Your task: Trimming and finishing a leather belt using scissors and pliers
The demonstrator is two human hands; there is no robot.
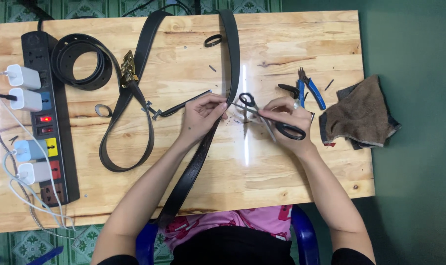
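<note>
While the left hand (202,114) pinches the long black leather belt (222,98) against the wooden counter (281,162), the right hand (287,118) grips black-handled scissors (269,119), blades at the belt's edge.

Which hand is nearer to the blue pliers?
Right. The right hand, holding the scissors, sits just left of and below the blue pliers. The left hand pinches the belt farther left, beyond the scissors.
</note>
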